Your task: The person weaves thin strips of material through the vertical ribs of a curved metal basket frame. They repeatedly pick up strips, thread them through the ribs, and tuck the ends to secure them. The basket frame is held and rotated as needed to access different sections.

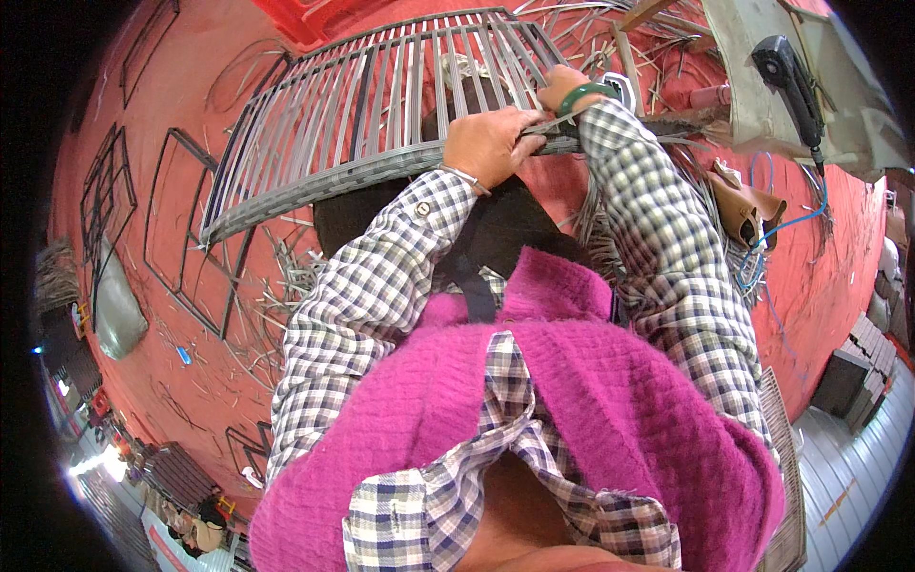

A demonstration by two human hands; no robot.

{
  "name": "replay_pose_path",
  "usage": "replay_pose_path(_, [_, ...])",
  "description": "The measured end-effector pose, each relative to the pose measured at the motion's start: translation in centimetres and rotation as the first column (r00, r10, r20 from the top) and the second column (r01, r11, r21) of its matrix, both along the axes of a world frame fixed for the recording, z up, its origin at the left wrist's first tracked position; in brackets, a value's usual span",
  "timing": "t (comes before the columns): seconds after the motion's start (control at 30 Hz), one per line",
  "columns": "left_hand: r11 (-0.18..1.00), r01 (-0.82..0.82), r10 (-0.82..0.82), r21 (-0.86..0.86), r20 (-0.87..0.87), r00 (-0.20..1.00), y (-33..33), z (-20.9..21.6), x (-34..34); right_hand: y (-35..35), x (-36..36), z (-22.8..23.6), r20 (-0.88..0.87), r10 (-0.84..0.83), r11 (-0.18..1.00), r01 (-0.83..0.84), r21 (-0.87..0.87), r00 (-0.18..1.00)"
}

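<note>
A wide frame strung with grey flat strips point(381, 91) leans across in front of me, with a band of tight grey weave point(324, 194) along its near edge. At the right end of that band, my left hand point(488, 145) is closed, thumb and fingers pinching a loose grey strip point(555, 124). Just beyond it, my right hand point(564, 88), with a green bangle point(583, 95) at the wrist, is curled against the last upright strips at the frame's right side. Its fingertips are partly hidden, so what they grip does not show.
Bare dark metal frames point(181, 229) lie on the red floor at left. Loose strips point(295, 262) are scattered around. At right a black handheld tool point(786, 81) rests on pale cloth, its blue hose point(796, 219) trailing down near a brown bag point(743, 205). A red crate point(305, 21) stands beyond.
</note>
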State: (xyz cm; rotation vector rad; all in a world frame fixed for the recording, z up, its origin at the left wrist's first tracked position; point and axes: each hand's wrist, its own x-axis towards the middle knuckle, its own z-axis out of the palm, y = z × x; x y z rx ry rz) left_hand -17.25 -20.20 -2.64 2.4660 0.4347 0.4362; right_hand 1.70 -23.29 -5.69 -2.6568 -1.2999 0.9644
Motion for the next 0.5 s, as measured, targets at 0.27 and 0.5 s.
replay_pose_path(0.27, [0.994,-0.006,-0.009,-0.107,-0.14,0.99,0.5,0.2,-0.1,-8.8,0.5,4.7,-0.905,-0.231,0.648,0.75,0.131,0.357])
replay_pose_path(0.5, [0.993,0.024,-0.038,-0.114,-0.127,0.991,0.6,0.2,-0.7,-14.9,-5.4,8.4,-0.904,-0.39,0.481,0.876,-0.037,0.176])
